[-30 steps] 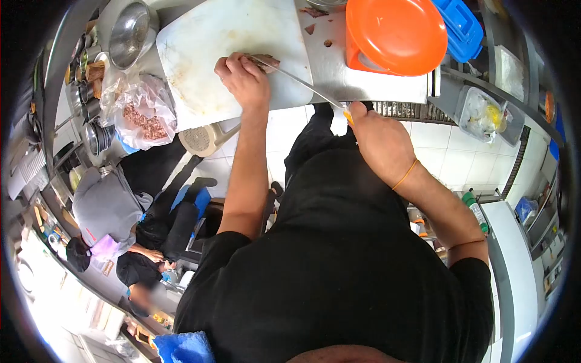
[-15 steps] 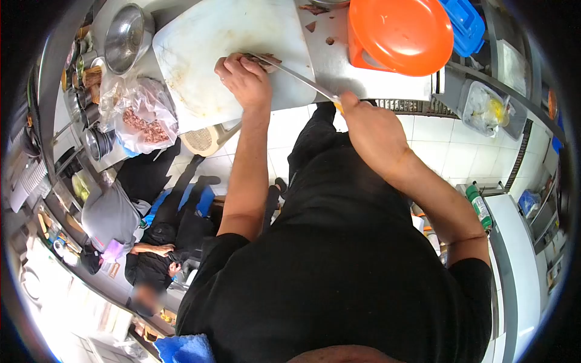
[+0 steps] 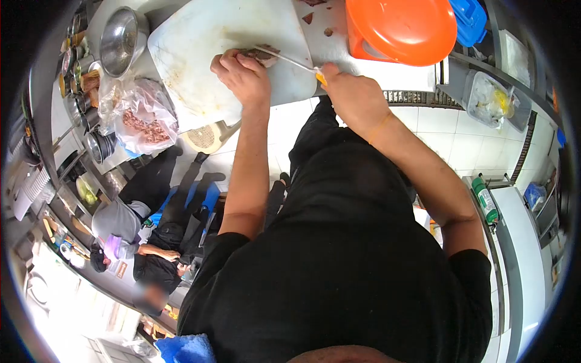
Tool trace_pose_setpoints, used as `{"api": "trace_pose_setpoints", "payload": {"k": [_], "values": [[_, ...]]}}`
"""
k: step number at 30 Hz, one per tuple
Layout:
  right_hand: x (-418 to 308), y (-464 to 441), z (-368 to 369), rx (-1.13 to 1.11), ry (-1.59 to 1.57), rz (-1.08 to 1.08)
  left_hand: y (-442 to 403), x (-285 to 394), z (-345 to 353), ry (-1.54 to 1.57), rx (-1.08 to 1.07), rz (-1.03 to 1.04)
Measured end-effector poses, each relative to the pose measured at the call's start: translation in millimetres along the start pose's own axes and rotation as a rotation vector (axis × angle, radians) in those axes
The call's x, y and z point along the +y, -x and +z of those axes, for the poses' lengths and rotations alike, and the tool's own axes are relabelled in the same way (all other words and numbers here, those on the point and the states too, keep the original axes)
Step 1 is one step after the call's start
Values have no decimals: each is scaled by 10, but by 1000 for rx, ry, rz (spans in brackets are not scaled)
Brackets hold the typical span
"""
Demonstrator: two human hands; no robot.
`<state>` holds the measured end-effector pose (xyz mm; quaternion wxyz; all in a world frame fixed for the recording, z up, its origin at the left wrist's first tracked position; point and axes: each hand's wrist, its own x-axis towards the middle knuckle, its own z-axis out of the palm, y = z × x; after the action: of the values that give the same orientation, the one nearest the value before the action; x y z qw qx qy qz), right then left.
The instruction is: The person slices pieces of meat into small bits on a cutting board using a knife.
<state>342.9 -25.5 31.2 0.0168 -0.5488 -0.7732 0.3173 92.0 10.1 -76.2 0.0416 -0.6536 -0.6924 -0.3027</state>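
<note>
A white cutting board (image 3: 206, 42) lies on the metal counter under both hands. My left hand (image 3: 242, 75) is closed over a small brown piece of meat (image 3: 264, 57), its fingers curled and pressing it to the board. My right hand (image 3: 354, 100) grips a knife (image 3: 296, 63) by its yellow-and-white handle. The thin blade points left and lies across the piece of meat, close to my left fingertips. Part of the meat is hidden by those fingers.
Left of the board are a metal bowl (image 3: 123, 42) and a plastic bag of chopped meat (image 3: 145, 128). An orange tub (image 3: 402, 30) stands to the right, beside a blue plastic container (image 3: 469, 21). Small scraps (image 3: 307, 18) dot the counter. Other people (image 3: 160, 248) are at lower left.
My right hand has moved forward and left with the knife, bringing its handle nearer the board. My left hand stays on the meat. The view has shifted slightly.
</note>
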Motion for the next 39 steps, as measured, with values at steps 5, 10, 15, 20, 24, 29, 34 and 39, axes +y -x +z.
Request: {"api": "trace_pose_setpoints", "payload": {"k": [5,10,15,20,24,29,34,39], "values": [[-94,314,-377,-42,69,30,-2,45,-34,15,-2,-3],[-203,563,-500,-77,111,25,-19,69,-52,36,12,-29],[-267,681,-525,-96,150,38,-14,83,-53,19,33,-23],[-329,655,-510,-112,242,71,-16,102,-78,33,-31,-80],[-347,604,-540,-146,174,56,-38,125,-103,51,-45,-95],[-294,369,-335,-35,81,-25,-62,144,-103,46,-40,-96],[-327,409,-465,-97,85,9,-59,118,-99,38,-37,-89],[-366,606,-763,-267,121,98,-77,146,-130,54,-65,-99]]}}
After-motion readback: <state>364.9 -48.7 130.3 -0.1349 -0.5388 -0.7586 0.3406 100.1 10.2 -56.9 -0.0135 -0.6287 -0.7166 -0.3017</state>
